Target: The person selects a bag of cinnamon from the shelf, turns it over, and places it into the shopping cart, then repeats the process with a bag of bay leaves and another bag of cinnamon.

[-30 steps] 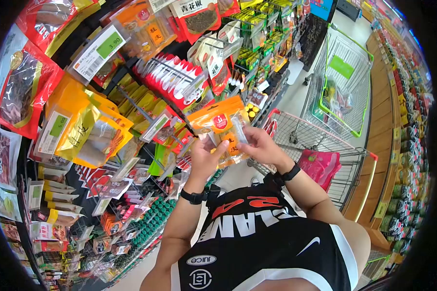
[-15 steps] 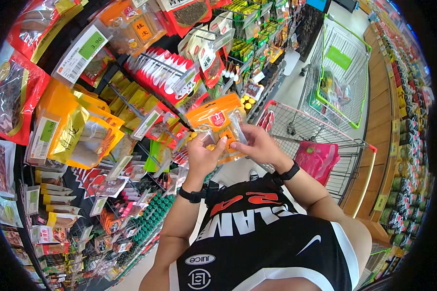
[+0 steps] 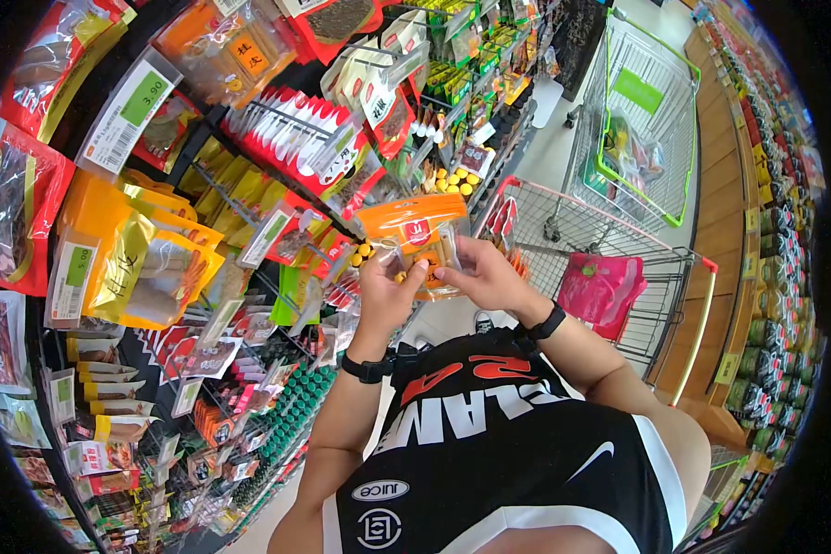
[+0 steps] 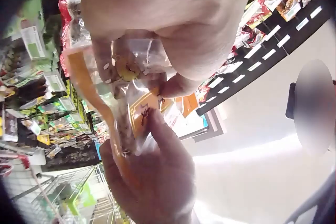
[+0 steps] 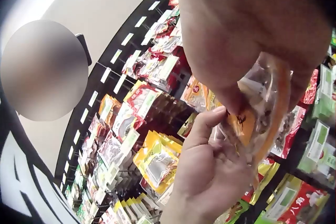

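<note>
Both hands hold a clear packet of cinnamon bark (image 3: 411,220) in front of the chest. It has an orange top band, a red logo and an orange label. My left hand (image 3: 387,294) grips its left lower side, thumb on the front by the label. On the opposite side my right hand (image 3: 495,279) pinches it, its thumb pressed near the label too. The left wrist view shows the packet's label (image 4: 143,112) between both thumbs. In the right wrist view, the packet's orange band (image 5: 281,106) bends beside the right hand. The fingers behind the packet are mostly hidden.
Racks of hanging spice packets fill the left, among them yellow packets (image 3: 148,263) and a price tag (image 3: 129,113). A wire cart (image 3: 609,217) with a pink bag (image 3: 600,291) stands at the right. Beyond it is a green-trimmed cart (image 3: 683,138). Shelves of jars (image 3: 771,314) line the far right.
The packet has tipped, so its front looks shorter in the head view. Both hands keep their hold on it. The racks have shifted left in view as the head turned slightly.
</note>
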Motion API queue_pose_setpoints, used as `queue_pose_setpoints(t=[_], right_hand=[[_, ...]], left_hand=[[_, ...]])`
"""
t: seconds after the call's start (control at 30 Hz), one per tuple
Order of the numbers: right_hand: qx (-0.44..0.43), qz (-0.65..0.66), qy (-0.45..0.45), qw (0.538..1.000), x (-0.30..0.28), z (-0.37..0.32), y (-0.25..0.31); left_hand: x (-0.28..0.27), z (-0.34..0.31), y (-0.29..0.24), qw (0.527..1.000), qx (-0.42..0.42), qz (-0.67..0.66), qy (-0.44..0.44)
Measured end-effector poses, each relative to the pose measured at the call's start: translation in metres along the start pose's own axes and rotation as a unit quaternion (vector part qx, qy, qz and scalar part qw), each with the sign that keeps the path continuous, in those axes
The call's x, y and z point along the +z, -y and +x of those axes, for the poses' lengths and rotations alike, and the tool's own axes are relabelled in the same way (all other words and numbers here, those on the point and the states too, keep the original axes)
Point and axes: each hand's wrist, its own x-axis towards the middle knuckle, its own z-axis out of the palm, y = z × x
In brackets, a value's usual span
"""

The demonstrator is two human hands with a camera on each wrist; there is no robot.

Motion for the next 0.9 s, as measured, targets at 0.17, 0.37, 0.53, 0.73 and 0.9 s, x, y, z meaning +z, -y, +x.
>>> queue_pose_setpoints(t=[0.17, 0.37, 0.53, 0.73, 0.9], right_hand=[[-0.022, -0.006, -0.015, 1.0, 0.002, 0.002, -0.001], [-0.014, 0.036, -0.02, 0.999, 0.007, 0.005, 0.007], [0.025, 0.075, 0.038, 0.996, -0.001, 0.001, -0.002], [0.055, 0.125, 0.084, 0.987, -0.011, 0.001, 0.005], [0.037, 0.149, 0.016, 0.988, -0.009, 0.008, 0.007]], left_hand=[[-0.006, 0.001, 0.008, 0.998, 0.005, 0.056, 0.005], [-0.004, 0.002, -0.009, 1.0, -0.003, -0.006, 0.014], [-0.009, 0.002, -0.009, 0.995, -0.002, -0.076, 0.063], [-0.019, 0.001, 0.004, 0.976, -0.108, -0.169, 0.08], [-0.009, 0.008, -0.011, 0.979, -0.106, -0.166, 0.044]])
